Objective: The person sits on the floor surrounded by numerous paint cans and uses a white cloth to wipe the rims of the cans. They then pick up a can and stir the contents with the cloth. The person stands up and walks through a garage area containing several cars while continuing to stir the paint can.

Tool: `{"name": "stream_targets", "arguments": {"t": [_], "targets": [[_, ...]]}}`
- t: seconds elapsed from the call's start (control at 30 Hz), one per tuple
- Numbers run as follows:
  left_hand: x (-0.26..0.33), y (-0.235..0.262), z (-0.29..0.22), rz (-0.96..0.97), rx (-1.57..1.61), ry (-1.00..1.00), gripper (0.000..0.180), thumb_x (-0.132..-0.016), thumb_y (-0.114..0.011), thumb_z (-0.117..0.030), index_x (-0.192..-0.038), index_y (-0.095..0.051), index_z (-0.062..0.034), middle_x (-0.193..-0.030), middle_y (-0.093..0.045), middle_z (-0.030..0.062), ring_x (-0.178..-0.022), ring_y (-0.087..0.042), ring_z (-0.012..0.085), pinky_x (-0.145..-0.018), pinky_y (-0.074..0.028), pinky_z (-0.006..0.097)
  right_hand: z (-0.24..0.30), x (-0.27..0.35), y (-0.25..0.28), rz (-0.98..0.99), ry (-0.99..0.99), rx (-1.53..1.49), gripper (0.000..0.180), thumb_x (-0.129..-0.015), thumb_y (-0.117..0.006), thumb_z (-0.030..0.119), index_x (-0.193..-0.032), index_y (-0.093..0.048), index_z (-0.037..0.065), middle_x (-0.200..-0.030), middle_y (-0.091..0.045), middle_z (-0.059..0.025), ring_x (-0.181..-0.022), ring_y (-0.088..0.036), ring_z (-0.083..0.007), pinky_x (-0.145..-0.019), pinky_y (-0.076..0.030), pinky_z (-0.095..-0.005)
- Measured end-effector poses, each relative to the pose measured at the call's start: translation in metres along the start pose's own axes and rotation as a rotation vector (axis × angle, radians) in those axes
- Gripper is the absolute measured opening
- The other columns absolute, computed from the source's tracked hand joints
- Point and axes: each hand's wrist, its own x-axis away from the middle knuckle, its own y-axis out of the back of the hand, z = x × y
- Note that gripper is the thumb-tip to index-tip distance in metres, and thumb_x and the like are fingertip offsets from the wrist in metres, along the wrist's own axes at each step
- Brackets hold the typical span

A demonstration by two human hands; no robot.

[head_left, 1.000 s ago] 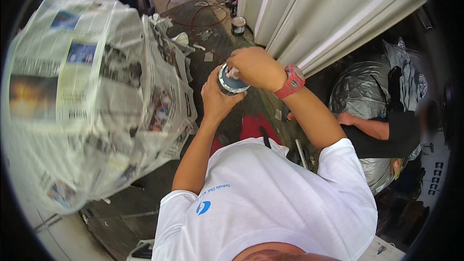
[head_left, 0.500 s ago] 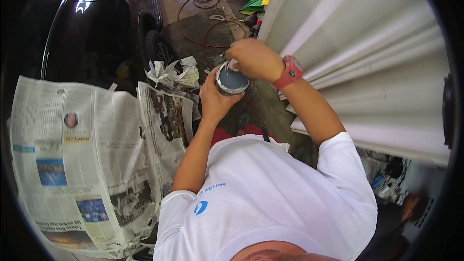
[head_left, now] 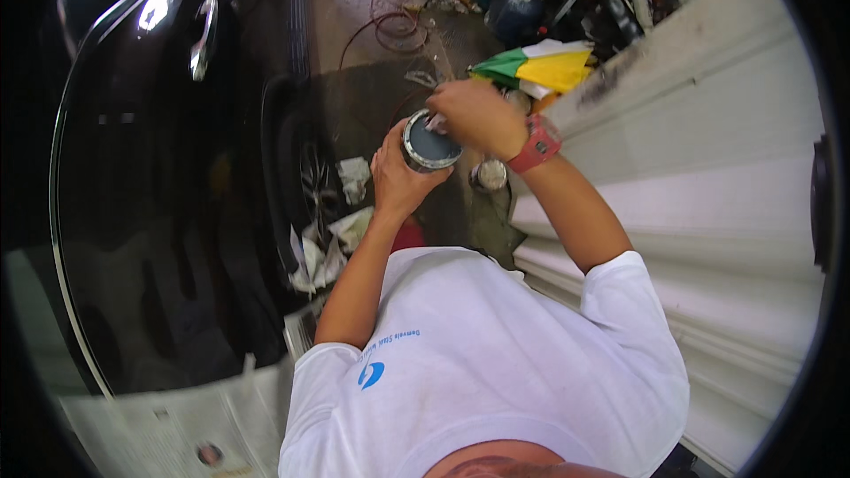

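My left hand (head_left: 398, 181) is wrapped round an open can (head_left: 427, 159) in front of my body. Blue-grey paint (head_left: 432, 143) shows inside it, and pale smears mark its rim. Over the can's far right side, my right hand (head_left: 478, 115) is closed with the fingers pinched downward. A small pinkish-white piece (head_left: 436, 123), perhaps a rag, pokes out below these fingers at the can's mouth. Its exact kind is unclear, since the hand covers most of it and is slightly blurred.
A black car (head_left: 168, 212) stands along the left, with newspaper (head_left: 177, 429) at the lower left. A ribbed white panel (head_left: 673, 212) rises on the right. Another can (head_left: 490, 174), a green, yellow and white cloth (head_left: 540, 66) and a red hose (head_left: 398, 31) lie beyond my hands.
My view and body have turned toward the right and forward, so the newspaper slides down and a second can appears. Both hands stay at the paint can, the right still over its mouth.
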Motion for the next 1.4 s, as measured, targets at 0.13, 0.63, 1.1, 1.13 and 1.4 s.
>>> {"name": "stream_targets", "arguments": {"t": [0.13,0.63,1.1,1.13,1.4], "targets": [[-0.118,0.001,0.005,0.042,0.020,-0.030,0.100,-0.063,-0.102,-0.029,-0.149,-0.056,-0.0083,-0.136,-0.071,0.0177,-0.130,-0.068,0.0384,-0.112,-0.052,0.050,-0.063,-0.088,0.021,0.095,0.007,-0.021,0.014,-0.082,-0.079,0.014,-0.092,-0.081,0.005,-0.099,-0.079,-0.0182,-0.096,-0.077,-0.0381,-0.082,-0.063,-0.0489],[-0.542,-0.035,0.094,0.005,-0.055,0.035,0.099,-0.064,-0.102,-0.030,-0.149,-0.057,-0.0063,-0.138,-0.071,0.0185,-0.129,-0.069,0.0376,-0.111,-0.054,0.048,-0.338,-0.432,0.015,0.052,0.090,-0.032,0.016,-0.080,-0.080,0.016,-0.092,-0.080,0.006,-0.096,-0.077,-0.0150,-0.095,-0.077,-0.0366,-0.083,-0.061,-0.0494],[-0.915,-0.033,0.170,-0.129,-0.011,0.161,0.096,-0.063,-0.098,-0.031,-0.148,-0.056,-0.0105,-0.138,-0.070,0.0167,-0.129,-0.065,0.0421,-0.112,-0.047,0.053,-0.559,-0.764,0.057,0.141,0.177,-0.060,0.019,-0.084,-0.078,0.016,-0.100,-0.079,0.006,-0.101,-0.077,-0.0177,-0.099,-0.076,-0.0375,-0.088,-0.061,-0.0476],[-0.940,-0.034,0.182,-0.123,-0.024,0.151,0.096,-0.063,-0.097,-0.030,-0.148,-0.056,-0.0108,-0.138,-0.070,0.0165,-0.129,-0.065,0.0419,-0.112,-0.047,0.053,-0.580,-0.789,0.053,0.105,0.153,-0.033,0.019,-0.084,-0.079,0.016,-0.100,-0.079,0.006,-0.101,-0.077,-0.0177,-0.099,-0.076,-0.0374,-0.088,-0.061,-0.0475],[-1.172,-0.019,0.262,-0.060,-0.053,0.065,0.097,-0.064,-0.096,-0.027,-0.150,-0.055,-0.0126,-0.138,-0.070,0.0151,-0.130,-0.065,0.0402,-0.112,-0.046,0.053,-0.697,-0.990,0.035,-0.041,0.241,-0.086,0.010,-0.078,-0.080,0.014,-0.084,-0.080,0.006,-0.091,-0.078,-0.0182,-0.088,-0.078,-0.0382,-0.076,-0.064,-0.0470]]}}
